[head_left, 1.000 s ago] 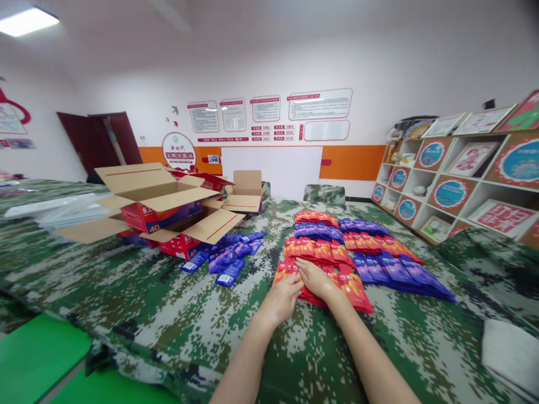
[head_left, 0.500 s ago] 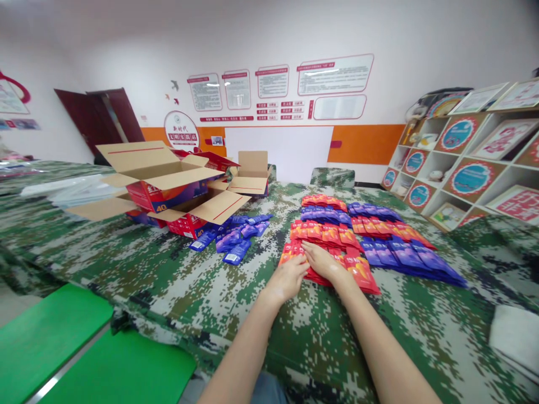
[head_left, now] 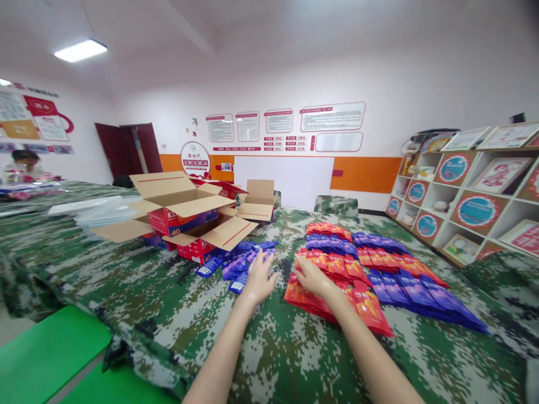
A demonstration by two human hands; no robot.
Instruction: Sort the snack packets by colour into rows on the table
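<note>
My left hand (head_left: 259, 280), fingers spread and holding nothing, is at the near right side of a loose pile of blue-purple packets (head_left: 236, 267). It covers part of that pile; whether it touches them I cannot tell. Over the left part of the red and orange packets (head_left: 368, 308) is my right hand (head_left: 312, 275), its fingers apart and pointing left. These red packets lie overlapping in rows, with a row of blue packets (head_left: 330, 244) between them. To their right lie more rows, blue-purple packets (head_left: 421, 289) and red packets (head_left: 379, 258).
Open cardboard boxes (head_left: 181, 219) stand stacked at the left of the camouflage-covered table (head_left: 168, 314). Clear plastic bags (head_left: 99, 210) lie beyond them. Green seats (head_left: 50, 353) are at the lower left. A shelf unit (head_left: 467, 207) stands at right; a person (head_left: 26, 165) sits far left.
My left hand has moved left from the red packets to the loose blue-purple pile, its fingers spreading. My right hand stays over the red packets. The view has tilted up.
</note>
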